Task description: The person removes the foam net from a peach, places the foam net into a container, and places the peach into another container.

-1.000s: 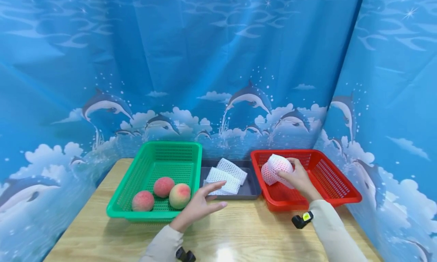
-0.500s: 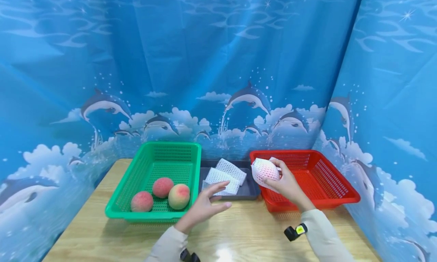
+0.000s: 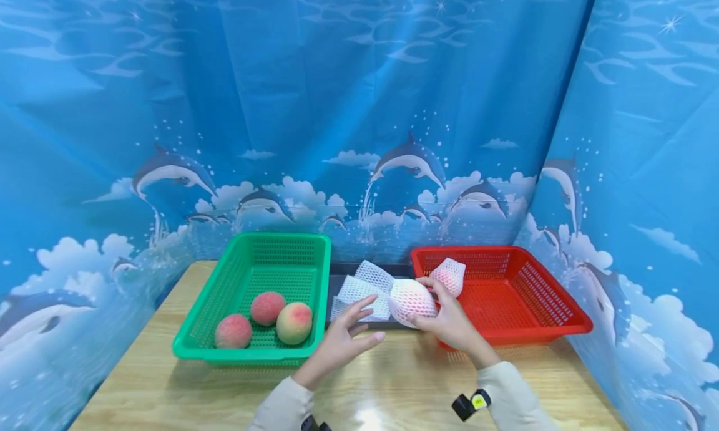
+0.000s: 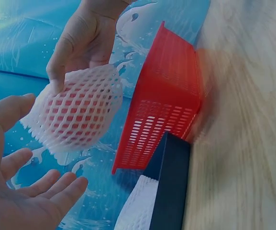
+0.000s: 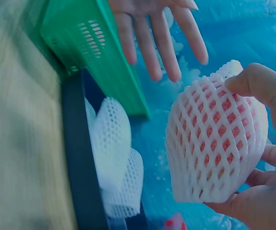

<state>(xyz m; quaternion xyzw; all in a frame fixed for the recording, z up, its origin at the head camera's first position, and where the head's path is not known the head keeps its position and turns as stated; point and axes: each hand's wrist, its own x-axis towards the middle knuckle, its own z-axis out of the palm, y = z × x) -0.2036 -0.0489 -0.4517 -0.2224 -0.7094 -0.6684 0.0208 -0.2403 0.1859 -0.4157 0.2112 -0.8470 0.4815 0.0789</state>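
Note:
A peach in a white foam net sleeve point(image 3: 412, 302) is held by my right hand point(image 3: 454, 322), thumb on one side and fingers on the other, above the right end of the dark tray point(image 3: 407, 270). In the right wrist view pink skin shows through the mesh of the netted peach point(image 5: 214, 139). My left hand point(image 3: 339, 342) hovers just left of it with fingers spread, holding nothing. In the left wrist view a gap separates the left hand point(image 4: 27, 191) from the netted peach point(image 4: 80, 112). Flat foam net sleeves point(image 3: 359, 294) lie in the tray.
On the left a green basket point(image 3: 188, 322) holds bare peaches, among them a yellowish peach point(image 3: 294, 323). The red basket point(image 3: 553, 287) on the right contains another netted peach point(image 3: 450, 275). All stand on a wooden table point(image 3: 387, 381) before a blue dolphin-print curtain point(image 3: 337, 106).
My right hand has carried the netted peach left, out of the red basket and over the tray. The left hand has shifted slightly right, still spread.

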